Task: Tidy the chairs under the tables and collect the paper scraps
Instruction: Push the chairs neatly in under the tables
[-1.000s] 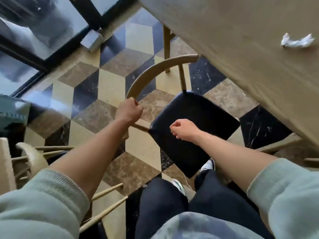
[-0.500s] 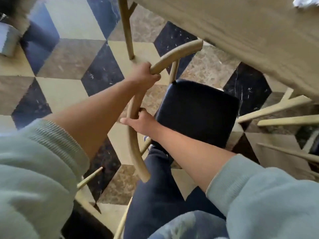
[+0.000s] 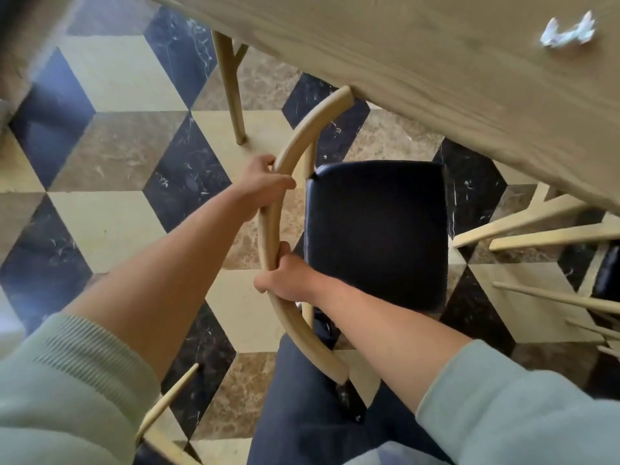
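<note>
Marble tiles [image 3: 110, 226] in black, cream and brown cubes ran across the floor, and over them at the upper right stretched the pale wooden table [image 3: 469, 78], its edge cutting diagonally through the view. One of its legs [image 3: 231, 92] stood on the tiles to the left of the chair.

That chair [image 3: 375, 229], with a black padded seat and a curved wooden back rail [image 3: 271, 229], stood close against the table, the far tip of the rail touching or just under the table edge. A second earlier the seat had sat well clear of the table and skewed to it, with the person's right hand resting on the cushion. By this moment the chair had been swung round square and the seat's front drawn near the edge, though most of the cushion was not yet under the top. I judged one more push would send it home.

Another chair's spindles [image 3: 536, 229] showed at the right, already partly beneath the table.

Both hands had moved onto the rail. The left hand [image 3: 265, 186] was clenched round its upper part, and the right hand [image 3: 285, 280] gripped it lower down, fingers wrapped right around the wood.

Smallest of all, a crumpled paper scrap [image 3: 567, 33] lay on the tabletop at the far right, untouched and still to be collected.
</note>
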A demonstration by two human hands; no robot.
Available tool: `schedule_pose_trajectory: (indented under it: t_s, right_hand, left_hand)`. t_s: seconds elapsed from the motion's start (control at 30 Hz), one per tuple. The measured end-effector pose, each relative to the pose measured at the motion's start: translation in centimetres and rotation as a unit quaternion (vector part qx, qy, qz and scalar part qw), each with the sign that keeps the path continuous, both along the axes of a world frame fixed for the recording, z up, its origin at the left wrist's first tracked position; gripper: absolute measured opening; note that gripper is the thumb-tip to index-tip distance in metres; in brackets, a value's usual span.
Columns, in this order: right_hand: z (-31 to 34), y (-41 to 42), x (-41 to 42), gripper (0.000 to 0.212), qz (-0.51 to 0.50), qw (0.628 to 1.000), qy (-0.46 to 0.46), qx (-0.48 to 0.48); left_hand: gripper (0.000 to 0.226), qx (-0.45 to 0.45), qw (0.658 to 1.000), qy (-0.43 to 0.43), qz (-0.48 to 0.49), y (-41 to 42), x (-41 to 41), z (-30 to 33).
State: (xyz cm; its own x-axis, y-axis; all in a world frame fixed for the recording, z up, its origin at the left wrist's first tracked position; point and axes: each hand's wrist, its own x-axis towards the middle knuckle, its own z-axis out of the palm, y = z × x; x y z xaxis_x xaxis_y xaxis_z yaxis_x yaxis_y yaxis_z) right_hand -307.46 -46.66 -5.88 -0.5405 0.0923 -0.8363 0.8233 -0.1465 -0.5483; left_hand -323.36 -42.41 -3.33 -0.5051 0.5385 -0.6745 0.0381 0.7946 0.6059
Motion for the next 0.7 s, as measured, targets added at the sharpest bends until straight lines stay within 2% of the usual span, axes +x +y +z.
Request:
schedule_pose_trajectory:
  t_s: [0.13,0.27,0.37,0.53,0.7]
  right_hand:
    - [0.4,3.2,3.2,0.062,0.089,0.995,-0.006,0.051]
    - [1.0,8.9,10.0,0.048,0.093,0.986,0.006,0.142]
    - [1.9,12.7,14.4,0.050,0.125,0.975,-0.004,0.184]
    - [2.7,15.6,21.3,0.036,0.156,0.961,0.000,0.228]
    - [3.3,19.4,28.0,0.028,0.192,0.942,-0.039,0.272]
  left_hand:
    - [0.027,-0.007,0.991,0.000,0.130,-0.5,1.6,-0.4]
    - [0.025,-0.023,0.986,0.009,0.167,1.9,6.4,-0.4]
    - [0.032,-0.053,0.988,0.024,0.142,4.0,9.6,-0.5]
    - [0.028,-0.092,0.993,-0.019,0.077,5.1,14.9,-0.3]
    - [0.052,-0.138,0.987,-0.076,-0.002,7.0,20.3,1.1]
